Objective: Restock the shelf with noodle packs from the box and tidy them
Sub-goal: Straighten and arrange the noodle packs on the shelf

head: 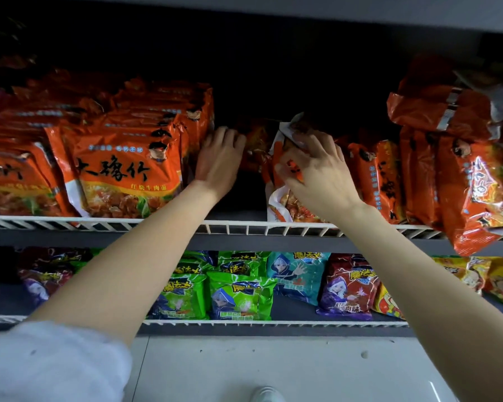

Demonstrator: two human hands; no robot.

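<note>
From the head view, we see both arms stretched up to the upper shelf (244,227), into the gap between the neat stack of orange noodle packs (122,169) on the left and the looser, leaning packs (384,181) on the right.

Our right hand (317,172) has its grip on a single noodle pack (282,198) that stands on edge at the right side of the gap: fingers are curled over its upper part, and the thumb seems to press its near face. The pack's long axis runs roughly upright, tipped a little to the left at the top, with its lower corner resting just behind the shelf's white wire rail (302,227).

Our left hand (219,158) sits just beside the right face of the tidy stack, fingers bent forward into the dark back of the gap. We cannot tell whether that grip holds anything; the fingertips are lost in shadow.

We judge that the coming move turns on this: the held pack lies to the right of the free space, the stack to the left, so the pack must travel leftward and straighten. The right hand already has it; the left is nearer the stack to steady it.
</note>
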